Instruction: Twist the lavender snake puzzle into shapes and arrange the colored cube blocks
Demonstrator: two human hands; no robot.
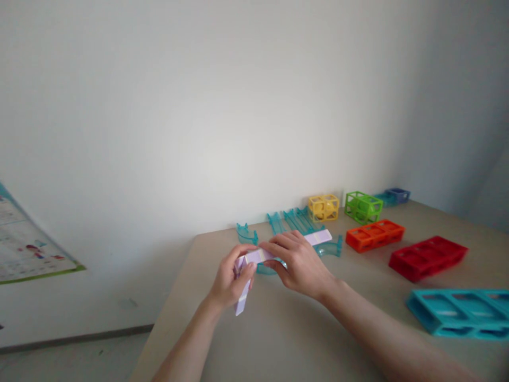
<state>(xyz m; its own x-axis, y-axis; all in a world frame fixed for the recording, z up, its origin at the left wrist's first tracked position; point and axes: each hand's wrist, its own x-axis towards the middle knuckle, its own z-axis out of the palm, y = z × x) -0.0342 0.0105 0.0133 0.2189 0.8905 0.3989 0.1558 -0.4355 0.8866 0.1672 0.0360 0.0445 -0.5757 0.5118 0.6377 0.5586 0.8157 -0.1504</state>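
Note:
Above a beige table (278, 339) my left hand (230, 281) grips a pale purple flat strip (243, 297) that points down toward me. My right hand (300, 262) holds a second pale purple strip (320, 237) that runs level to the right. The two strips meet at a corner between my hands, at about a right angle. Clear teal curved track pieces (294, 220) lie on the table just behind my hands, partly hidden by them.
A yellow cube frame (324, 207), a green frame (362, 207) and a small blue frame (396, 195) stand along the back wall. An orange long frame (375, 234), a red one (427, 257) and a teal one (461, 313) lie at the right. A poster (27, 244) hangs at far left.

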